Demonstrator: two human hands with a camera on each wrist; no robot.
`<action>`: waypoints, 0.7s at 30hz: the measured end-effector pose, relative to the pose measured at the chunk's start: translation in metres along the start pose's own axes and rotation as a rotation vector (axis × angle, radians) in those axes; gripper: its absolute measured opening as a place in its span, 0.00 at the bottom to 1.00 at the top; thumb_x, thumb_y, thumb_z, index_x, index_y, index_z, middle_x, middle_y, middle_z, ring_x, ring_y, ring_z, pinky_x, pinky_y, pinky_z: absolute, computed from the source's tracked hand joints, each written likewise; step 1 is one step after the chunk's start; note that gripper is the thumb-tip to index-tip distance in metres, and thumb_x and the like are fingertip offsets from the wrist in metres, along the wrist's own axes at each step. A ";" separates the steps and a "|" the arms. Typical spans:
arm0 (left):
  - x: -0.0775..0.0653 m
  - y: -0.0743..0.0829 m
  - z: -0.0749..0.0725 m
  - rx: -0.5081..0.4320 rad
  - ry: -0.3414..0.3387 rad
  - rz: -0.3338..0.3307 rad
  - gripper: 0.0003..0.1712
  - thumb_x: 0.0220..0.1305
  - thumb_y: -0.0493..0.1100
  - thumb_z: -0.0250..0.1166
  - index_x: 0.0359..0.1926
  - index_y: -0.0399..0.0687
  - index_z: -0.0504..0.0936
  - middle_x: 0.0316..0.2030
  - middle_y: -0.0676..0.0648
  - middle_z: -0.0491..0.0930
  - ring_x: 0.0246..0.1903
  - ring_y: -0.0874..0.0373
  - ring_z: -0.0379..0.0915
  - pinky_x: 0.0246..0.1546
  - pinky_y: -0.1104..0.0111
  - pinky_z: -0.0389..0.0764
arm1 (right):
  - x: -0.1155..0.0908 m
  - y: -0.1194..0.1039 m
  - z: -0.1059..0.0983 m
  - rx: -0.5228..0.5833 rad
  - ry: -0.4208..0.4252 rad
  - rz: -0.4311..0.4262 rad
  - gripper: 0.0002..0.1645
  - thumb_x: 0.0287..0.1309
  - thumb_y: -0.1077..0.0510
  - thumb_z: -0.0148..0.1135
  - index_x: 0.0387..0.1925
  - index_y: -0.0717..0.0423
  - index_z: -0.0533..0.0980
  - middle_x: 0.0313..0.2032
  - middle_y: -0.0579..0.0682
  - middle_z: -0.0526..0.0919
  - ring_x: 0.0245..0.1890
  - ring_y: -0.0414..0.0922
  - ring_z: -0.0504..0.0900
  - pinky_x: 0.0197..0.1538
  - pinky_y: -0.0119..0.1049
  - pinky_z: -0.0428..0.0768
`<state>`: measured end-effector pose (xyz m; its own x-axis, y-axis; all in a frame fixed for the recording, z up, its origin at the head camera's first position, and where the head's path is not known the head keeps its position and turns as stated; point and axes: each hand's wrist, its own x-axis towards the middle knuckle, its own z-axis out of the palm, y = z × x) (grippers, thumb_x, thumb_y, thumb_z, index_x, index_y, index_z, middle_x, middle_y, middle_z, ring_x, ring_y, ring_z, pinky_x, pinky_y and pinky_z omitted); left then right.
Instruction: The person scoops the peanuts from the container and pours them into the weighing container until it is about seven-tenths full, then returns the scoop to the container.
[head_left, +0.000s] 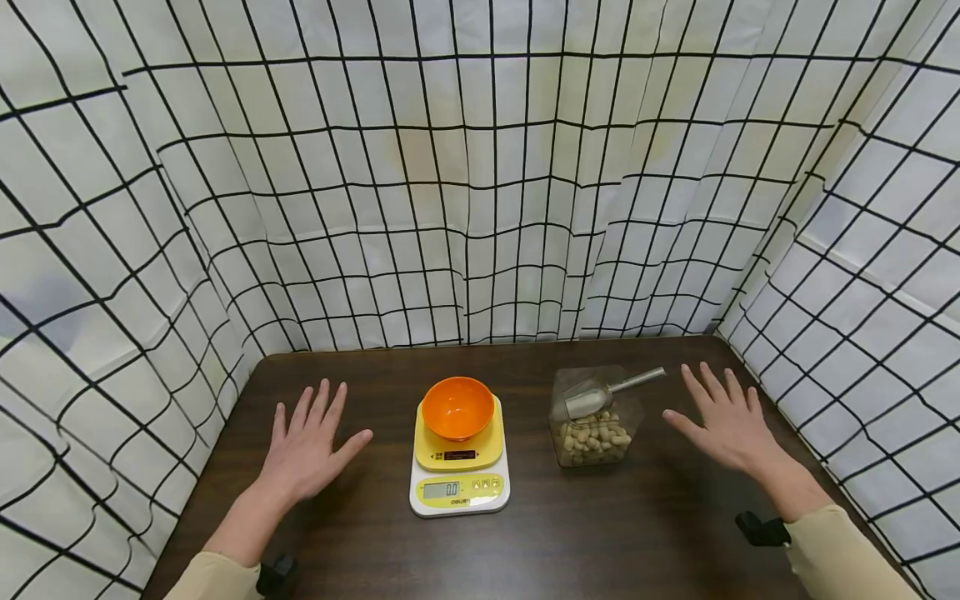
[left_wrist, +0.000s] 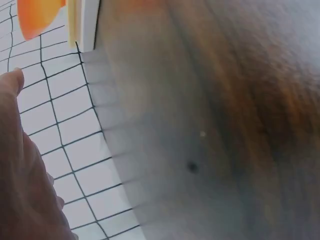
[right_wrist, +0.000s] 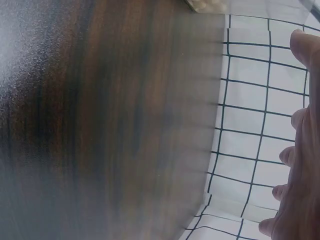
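Observation:
An orange bowl (head_left: 458,408) sits on the yellow platform of a white-and-yellow digital kitchen scale (head_left: 460,487), whose display reads 0.0. To its right stands a clear plastic container (head_left: 564,454) partly filled with what look like peanuts in the shell (head_left: 597,437). A metal scoop (head_left: 589,402) leans in it, handle up to the right. My left hand (head_left: 307,450), fingers straight and spread, is left of the scale and holds nothing. Right of the container, my right hand (head_left: 726,425) is likewise spread and holds nothing. The left wrist view catches the bowl's edge (left_wrist: 37,17).
A dark brown wooden table (head_left: 540,542) bears everything. White cloth walls with black grid lines (head_left: 465,208) rise behind it and along both sides. The right wall (head_left: 862,333) runs close to my right hand. Dark wrist-worn devices (head_left: 761,529) sit near both cuffs.

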<state>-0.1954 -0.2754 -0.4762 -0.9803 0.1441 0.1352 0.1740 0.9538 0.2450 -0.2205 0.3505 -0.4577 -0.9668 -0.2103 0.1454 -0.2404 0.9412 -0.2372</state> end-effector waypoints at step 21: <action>0.006 0.081 -0.031 -0.107 -0.023 0.181 0.54 0.71 0.73 0.51 0.83 0.50 0.44 0.81 0.41 0.41 0.79 0.39 0.32 0.73 0.38 0.32 | 0.007 -0.015 -0.035 -0.009 0.136 -0.096 0.53 0.71 0.34 0.54 0.83 0.46 0.42 0.79 0.65 0.48 0.78 0.68 0.39 0.71 0.72 0.38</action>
<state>-0.1840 -0.2052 -0.4258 -0.9338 0.3177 0.1645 0.3551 0.8785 0.3196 -0.2204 0.3442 -0.4198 -0.9185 -0.2629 0.2955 -0.3302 0.9210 -0.2070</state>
